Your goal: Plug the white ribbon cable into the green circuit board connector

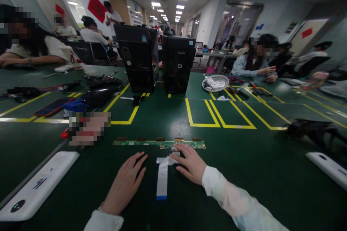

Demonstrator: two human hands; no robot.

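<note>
A long, narrow green circuit board (146, 143) lies across the dark green table. From its right part a white ribbon cable (162, 180) with a blue end runs toward the near edge, bent near the board. My right hand (191, 163) rests with fingers apart over the board's connector area, its fingertips at the board and the top of the cable. Left of the cable, my left hand (127, 180) lies on the table with its fingers apart, touching neither board nor cable.
Two black computer towers (138, 57) stand at the back. A white basket (216, 83) is right of them. White devices (40, 184) lie at both sides. Cables (35, 91), a phone (54, 107) and yellow tape outlines are farther off. Other people sit around.
</note>
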